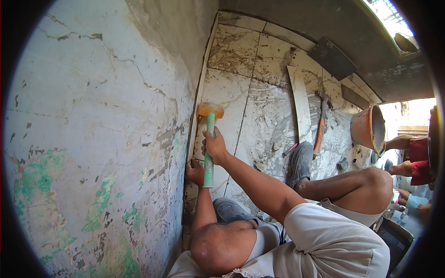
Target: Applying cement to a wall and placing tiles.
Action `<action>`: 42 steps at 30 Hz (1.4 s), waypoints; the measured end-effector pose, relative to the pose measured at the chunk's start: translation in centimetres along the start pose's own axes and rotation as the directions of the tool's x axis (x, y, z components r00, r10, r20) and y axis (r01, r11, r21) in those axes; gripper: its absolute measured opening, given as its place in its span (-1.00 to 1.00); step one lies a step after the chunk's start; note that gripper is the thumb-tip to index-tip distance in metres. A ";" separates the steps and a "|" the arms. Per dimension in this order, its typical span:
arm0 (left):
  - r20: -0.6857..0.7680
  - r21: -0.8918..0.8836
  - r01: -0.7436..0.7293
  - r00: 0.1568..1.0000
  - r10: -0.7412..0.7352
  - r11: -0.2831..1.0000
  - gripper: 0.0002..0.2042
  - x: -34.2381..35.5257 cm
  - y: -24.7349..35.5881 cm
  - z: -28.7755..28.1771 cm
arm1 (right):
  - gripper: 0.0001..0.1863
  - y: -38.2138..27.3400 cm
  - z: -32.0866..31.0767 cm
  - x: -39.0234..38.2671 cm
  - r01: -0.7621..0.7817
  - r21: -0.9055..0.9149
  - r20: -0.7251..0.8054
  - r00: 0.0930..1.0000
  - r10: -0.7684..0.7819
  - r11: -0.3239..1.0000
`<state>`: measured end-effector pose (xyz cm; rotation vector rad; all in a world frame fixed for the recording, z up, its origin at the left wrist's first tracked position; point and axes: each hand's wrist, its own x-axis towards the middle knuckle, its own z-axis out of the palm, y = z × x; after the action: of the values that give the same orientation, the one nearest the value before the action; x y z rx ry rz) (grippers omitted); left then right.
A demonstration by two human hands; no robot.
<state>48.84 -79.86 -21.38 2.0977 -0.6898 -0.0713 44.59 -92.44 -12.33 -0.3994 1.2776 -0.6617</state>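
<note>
The right sleeve (336, 236) was cream, short, loose and creased. Light shorts (266, 238) showed beside it, ending above bare knees (376, 184). Beyond the sleeve were bare forearms (257, 180) and dark grey, pale-smudged shoes (302, 162).

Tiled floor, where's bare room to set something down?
Between the mallet and the pale strip, the smeared floor tiles lie open. It's crowded right of the strip, with the orange-handled tool and bucket.

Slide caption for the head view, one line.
Right hand grips a green-handled mallet over floor tiles, left hand beside the wall.
</note>
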 end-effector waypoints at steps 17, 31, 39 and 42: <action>-0.030 0.064 -0.010 0.999 0.012 0.998 -0.87 -0.2 -0.5 0.4 | -0.74 -1.1 -1.5 -1.2 -0.050 0.006 0.068 0.996 0.050 0.999; 0.037 0.062 0.063 0.997 -0.065 0.996 -0.81 -0.2 0.6 -0.3 | -0.73 2.6 -1.4 -3.7 -0.020 -0.002 0.012 1.000 0.020 1.000; 0.075 0.028 0.233 0.969 -0.234 0.972 -0.80 -0.8 -0.9 0.5 | -0.76 2.3 -2.2 -5.1 0.008 -0.027 -0.001 1.000 -0.008 1.000; 0.012 0.177 0.113 0.993 -0.117 0.978 -0.78 -0.8 -1.2 0.6 | -0.76 3.0 -1.5 -6.3 -0.021 -0.078 -0.076 0.997 0.015 0.997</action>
<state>48.51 -79.37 -22.81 2.3088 -0.6061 -0.1012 42.98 -85.91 -9.91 -0.4304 1.3806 -0.6178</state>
